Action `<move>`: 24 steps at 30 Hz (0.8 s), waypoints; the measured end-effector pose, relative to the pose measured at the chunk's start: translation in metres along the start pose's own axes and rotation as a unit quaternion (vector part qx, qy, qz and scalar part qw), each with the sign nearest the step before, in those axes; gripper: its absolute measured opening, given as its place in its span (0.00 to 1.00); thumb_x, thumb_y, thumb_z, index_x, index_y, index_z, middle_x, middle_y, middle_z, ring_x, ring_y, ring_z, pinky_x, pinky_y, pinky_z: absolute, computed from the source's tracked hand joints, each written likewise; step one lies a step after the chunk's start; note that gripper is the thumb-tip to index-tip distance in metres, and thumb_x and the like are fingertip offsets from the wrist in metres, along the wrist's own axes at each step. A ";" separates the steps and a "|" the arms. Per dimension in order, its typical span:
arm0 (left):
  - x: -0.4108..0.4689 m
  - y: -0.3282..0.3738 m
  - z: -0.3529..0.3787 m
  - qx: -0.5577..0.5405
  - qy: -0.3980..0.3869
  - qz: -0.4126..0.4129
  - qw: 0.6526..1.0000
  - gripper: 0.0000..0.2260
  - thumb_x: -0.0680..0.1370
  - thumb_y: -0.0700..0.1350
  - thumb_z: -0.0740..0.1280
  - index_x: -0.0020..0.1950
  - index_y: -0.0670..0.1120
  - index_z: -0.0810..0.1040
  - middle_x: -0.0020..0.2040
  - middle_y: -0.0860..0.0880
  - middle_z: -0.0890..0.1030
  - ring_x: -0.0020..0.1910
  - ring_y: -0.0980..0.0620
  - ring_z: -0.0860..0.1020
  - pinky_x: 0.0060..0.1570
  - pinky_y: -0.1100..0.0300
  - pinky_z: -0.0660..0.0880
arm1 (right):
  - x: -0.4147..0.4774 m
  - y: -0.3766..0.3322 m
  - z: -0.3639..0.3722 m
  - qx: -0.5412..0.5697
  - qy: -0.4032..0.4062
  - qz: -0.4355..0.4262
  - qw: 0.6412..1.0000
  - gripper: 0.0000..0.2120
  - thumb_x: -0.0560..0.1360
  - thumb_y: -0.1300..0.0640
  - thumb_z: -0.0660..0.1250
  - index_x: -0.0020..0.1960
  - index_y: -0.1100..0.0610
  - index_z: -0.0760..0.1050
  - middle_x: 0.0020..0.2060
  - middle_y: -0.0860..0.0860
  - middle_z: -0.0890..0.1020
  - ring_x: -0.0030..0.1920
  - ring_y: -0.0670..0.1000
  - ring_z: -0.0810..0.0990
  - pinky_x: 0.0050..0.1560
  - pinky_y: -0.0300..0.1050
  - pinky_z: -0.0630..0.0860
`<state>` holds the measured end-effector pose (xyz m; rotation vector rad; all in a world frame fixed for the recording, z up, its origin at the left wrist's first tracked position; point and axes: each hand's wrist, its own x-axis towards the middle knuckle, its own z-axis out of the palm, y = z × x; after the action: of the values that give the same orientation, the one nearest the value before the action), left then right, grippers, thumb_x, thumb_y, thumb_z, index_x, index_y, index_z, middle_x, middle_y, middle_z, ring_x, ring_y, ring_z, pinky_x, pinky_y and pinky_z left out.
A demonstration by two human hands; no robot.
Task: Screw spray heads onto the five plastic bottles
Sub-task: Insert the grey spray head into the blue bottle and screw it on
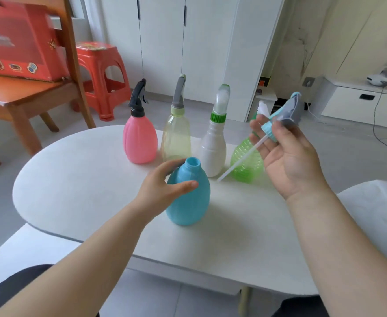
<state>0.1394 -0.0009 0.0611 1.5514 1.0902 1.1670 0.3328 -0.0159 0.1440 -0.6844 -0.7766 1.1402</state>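
A blue bottle point(189, 200) with an open neck stands at the middle of the white table point(78, 179). My left hand point(162, 188) grips its upper body, thumb in front. My right hand point(284, 156) holds a blue and grey spray head point(286, 115) in the air to the right, its white tube point(240, 160) slanting down toward the table. Behind stand a pink bottle point(140, 143) with a black head, a yellowish clear bottle point(176, 138) with a grey head, a white bottle point(214, 147) with a green collar, and a green bottle point(245, 161) partly hidden by my right hand.
A wooden chair point(27, 92) carrying a red box point(20, 42) stands at the far left, with a red plastic stool point(101, 81) beside it. White cabinets point(188, 42) line the back wall. A low white unit point(359, 104) sits at the far right.
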 end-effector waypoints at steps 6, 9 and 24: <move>-0.015 -0.030 -0.009 0.019 -0.075 -0.029 0.997 0.40 0.54 0.50 0.75 0.61 0.65 0.61 0.60 0.59 0.71 0.58 0.65 0.71 0.50 0.74 0.69 | 0.014 -0.012 0.036 0.007 -0.025 -0.060 0.998 0.08 0.75 0.64 0.58 0.40 0.54 0.70 0.39 0.49 0.82 0.42 0.48 0.83 0.49 0.41 0.78; -0.017 -0.040 -0.012 0.002 -0.099 -0.022 0.995 0.40 0.55 0.49 0.76 0.59 0.67 0.60 0.59 0.62 0.70 0.55 0.70 0.70 0.45 0.78 0.69 | 0.016 -0.010 0.047 0.008 -0.049 -0.055 0.997 0.06 0.76 0.63 0.58 0.42 0.54 0.70 0.37 0.48 0.83 0.42 0.48 0.83 0.49 0.41 0.78; -0.009 -0.050 0.002 0.003 -0.072 -0.015 0.997 0.36 0.55 0.49 0.75 0.55 0.67 0.61 0.55 0.65 0.70 0.52 0.74 0.70 0.45 0.80 0.68 | 0.007 0.057 0.032 -0.312 -0.126 0.003 0.942 0.08 0.71 0.64 0.64 0.42 0.50 0.74 0.42 0.46 0.81 0.42 0.40 0.79 0.49 0.35 0.75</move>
<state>0.1334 0.0009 0.0100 1.5920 1.0194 1.0156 0.2784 0.0087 0.1175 -1.0747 -1.3841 0.9933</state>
